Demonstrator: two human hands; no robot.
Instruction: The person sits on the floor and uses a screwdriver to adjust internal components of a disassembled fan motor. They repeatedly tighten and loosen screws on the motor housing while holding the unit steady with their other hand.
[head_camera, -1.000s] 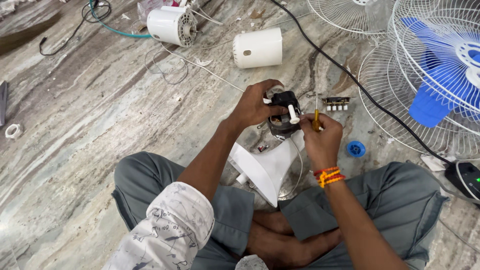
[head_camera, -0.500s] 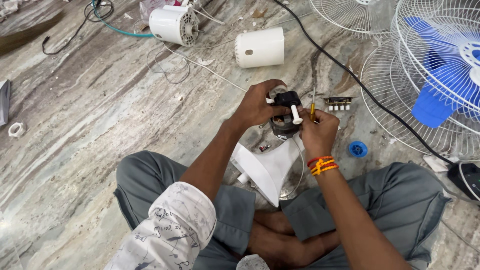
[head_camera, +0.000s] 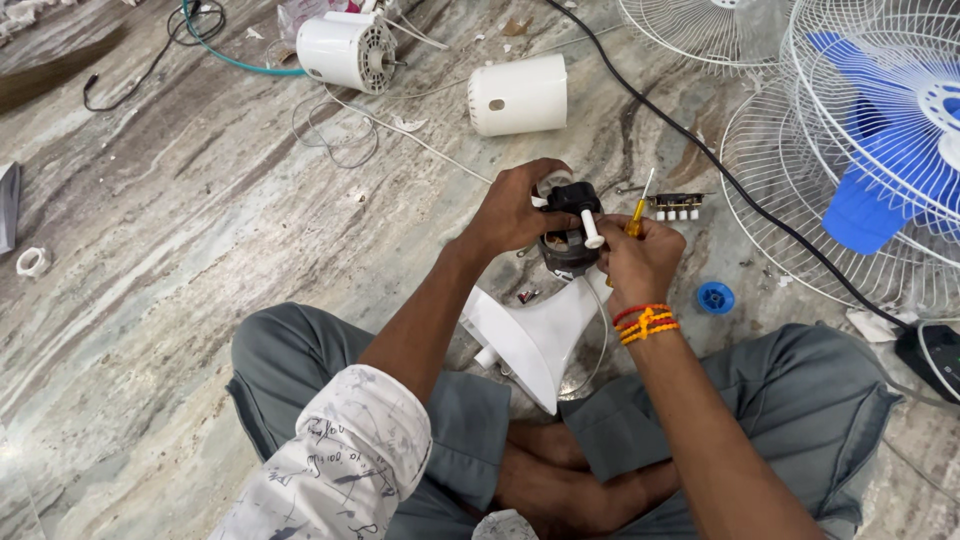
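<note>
Your left hand (head_camera: 520, 212) is wrapped around the dark motor (head_camera: 568, 245) just above the middle of the frame, steadying it over the white housing (head_camera: 535, 335) that rests between your knees. Your right hand (head_camera: 640, 262) is clenched on a small screwdriver (head_camera: 636, 215), whose yellow handle and thin shaft stick up out of the fist. To do this step well, I judge you should keep the left grip firm so the motor cannot twist, seat the tip squarely before you turn, and keep the tool in line with the screw; which end is working is hidden by your fingers. The motor's long axis runs roughly up and down the frame, tilted slightly, with its upper end toward the top of the frame. A white peg (head_camera: 591, 228) juts from its side toward lower right. The housing flares toward the bottom of the frame, narrow end under the motor. A blue cap (head_camera: 715, 297) lies to the right on the floor (head_camera: 180, 230), and a switch strip (head_camera: 676, 205) sits just right of the screwdriver.
</note>
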